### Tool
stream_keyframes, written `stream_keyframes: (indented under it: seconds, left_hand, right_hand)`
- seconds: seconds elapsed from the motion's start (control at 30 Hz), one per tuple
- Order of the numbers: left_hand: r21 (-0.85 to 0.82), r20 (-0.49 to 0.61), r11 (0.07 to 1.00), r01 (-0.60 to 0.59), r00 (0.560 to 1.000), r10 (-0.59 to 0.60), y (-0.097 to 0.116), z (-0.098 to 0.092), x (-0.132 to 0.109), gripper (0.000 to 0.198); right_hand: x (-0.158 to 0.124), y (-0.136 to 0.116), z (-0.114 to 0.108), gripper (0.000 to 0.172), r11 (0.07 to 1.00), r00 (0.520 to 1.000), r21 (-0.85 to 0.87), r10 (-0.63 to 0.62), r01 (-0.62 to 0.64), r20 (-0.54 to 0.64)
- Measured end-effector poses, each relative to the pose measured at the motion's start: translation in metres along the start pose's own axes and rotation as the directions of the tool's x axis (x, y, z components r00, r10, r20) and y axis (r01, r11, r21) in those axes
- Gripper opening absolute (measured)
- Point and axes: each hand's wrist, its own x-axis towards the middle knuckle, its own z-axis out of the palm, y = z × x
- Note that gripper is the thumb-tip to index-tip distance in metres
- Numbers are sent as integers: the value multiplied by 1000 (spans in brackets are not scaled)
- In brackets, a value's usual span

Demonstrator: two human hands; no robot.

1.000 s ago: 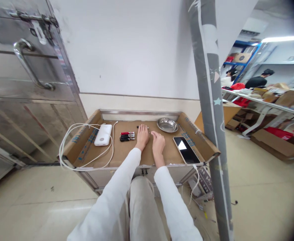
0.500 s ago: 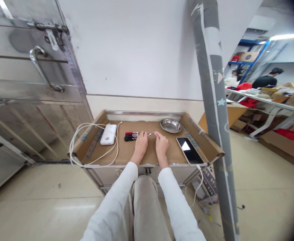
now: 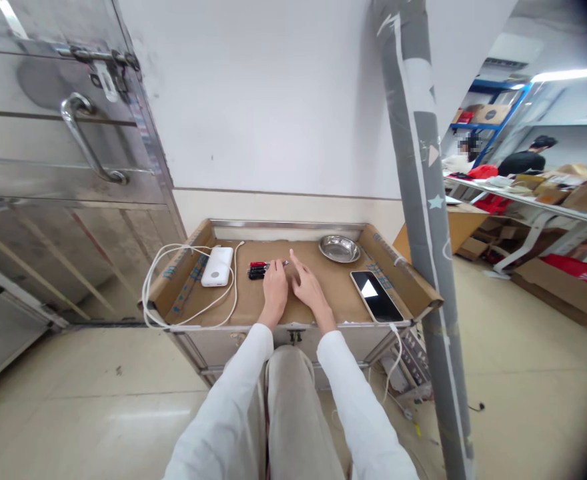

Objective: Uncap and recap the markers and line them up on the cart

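Note:
Several red and black pens (image 3: 257,270) lie side by side near the middle of the cardboard-lined table top (image 3: 253,307). My left hand (image 3: 275,291) is closed over their right-hand part, and its fingers hide much of them. Small silvery ends poke out on the right side of these fingers. My right hand (image 3: 307,287) is held on edge just right of the ends, fingers stretched and thumb apart, with nothing seen in it. Whether its fingers touch the pen ends I cannot tell.
A white power bank (image 3: 217,267) with a looped white cable (image 3: 234,293) is at the left. A shallow metal bowl (image 3: 339,249) and a phone (image 3: 376,297) are at the right. A tall wrapped grey pole (image 3: 423,200) leans beside the table. Two people sit farther back.
My right hand has opened from a pinch at the pen ends and turned on edge, moving left closer to my left hand. My left hand has stayed over the pens.

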Motion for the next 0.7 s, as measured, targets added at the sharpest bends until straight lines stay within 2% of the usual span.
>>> stream_keyframes:
  seconds: [0.1,0.2,0.33,0.53,0.6,0.7]
  left_hand:
    - [131,-55,985,111,993,-105,0,-7,-6,24]
    - [179,-59,971,159,987,-150,1,-12,-12,28]
    - [189,-38,969,159,987,-154,1,-14,-18,31]
    - [140,-12,979,147,989,-146,-1,-11,-19,33]
    - [109,-8,989,102,995,-102,-2,-10,-18,32]
    - [33,59,990,-135,989,133,-3,-6,-16,26]
  right_hand:
    - [-3,3,6,71,988,992,-86,127,-128,-14]
    - [-6,8,13,60,933,959,-220,283,-283,-33]
    - [-9,11,17,41,901,954,-333,299,-280,6]
    - [-11,10,17,42,890,954,-365,299,-272,18]
    - [-11,11,17,42,890,956,-368,293,-269,11]
    - [-12,14,18,42,894,958,-364,287,-263,12]
